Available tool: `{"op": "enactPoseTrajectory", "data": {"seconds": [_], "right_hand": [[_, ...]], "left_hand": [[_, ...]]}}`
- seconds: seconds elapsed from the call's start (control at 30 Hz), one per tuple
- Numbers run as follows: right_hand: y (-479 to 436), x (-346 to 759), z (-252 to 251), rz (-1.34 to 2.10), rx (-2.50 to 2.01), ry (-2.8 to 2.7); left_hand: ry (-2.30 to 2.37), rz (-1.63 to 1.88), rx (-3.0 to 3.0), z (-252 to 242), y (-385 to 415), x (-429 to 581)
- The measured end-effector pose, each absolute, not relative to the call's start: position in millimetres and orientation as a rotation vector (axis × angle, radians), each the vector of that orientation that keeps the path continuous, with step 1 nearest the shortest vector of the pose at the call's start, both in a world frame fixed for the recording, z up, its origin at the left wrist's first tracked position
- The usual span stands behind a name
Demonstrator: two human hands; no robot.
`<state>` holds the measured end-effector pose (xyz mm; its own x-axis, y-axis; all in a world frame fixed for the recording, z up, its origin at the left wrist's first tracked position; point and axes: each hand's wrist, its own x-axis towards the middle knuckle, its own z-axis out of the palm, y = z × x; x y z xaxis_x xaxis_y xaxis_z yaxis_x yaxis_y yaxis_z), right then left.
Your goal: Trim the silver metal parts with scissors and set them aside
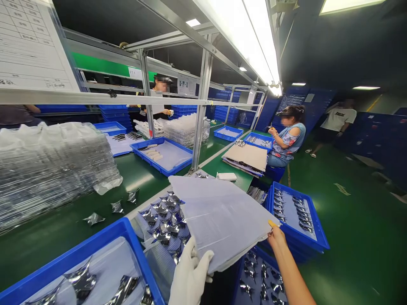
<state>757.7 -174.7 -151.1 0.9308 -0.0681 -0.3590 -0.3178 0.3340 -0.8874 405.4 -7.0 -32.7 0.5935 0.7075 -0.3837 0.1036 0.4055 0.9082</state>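
Observation:
A large pale sheet of padding [222, 216], seemingly in more than one layer, is held up between my two hands. My left hand [190, 271], in a white glove, grips its near left corner. At the right corner, my right hand [276, 235] pinches the edge, with something yellow on a fingertip. Left of the sheet, shiny metal star-shaped parts [163, 212] lie in rows on a bubbly liner, partly covered by the sheet. Below it, a lower tray holds more shiny parts [262, 277].
A blue tray [127, 237] with shiny parts stands at the front left. Stacked clear plastic trays [54, 169] rise behind it. Another blue tray [321, 237] stands at right. A metal post [200, 123] rises from the bench. Several people are around.

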Motion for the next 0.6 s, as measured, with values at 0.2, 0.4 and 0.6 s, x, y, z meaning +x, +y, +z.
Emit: {"op": "enactPoseTrajectory", "data": {"seconds": [0.2,0.4,0.6], "right_hand": [[-152,767,-136,0.247,-1.265,0.436],[-141,772,-110,0.263,-1.266,0.373],[-129,747,-107,0.343,-1.234,0.316]], "left_hand": [[0.766,0.44,1.17,-12,19,422],[0.651,0.457,1.222,4,40,432],[0.969,0.498,1.149,-20,35,375]]}}
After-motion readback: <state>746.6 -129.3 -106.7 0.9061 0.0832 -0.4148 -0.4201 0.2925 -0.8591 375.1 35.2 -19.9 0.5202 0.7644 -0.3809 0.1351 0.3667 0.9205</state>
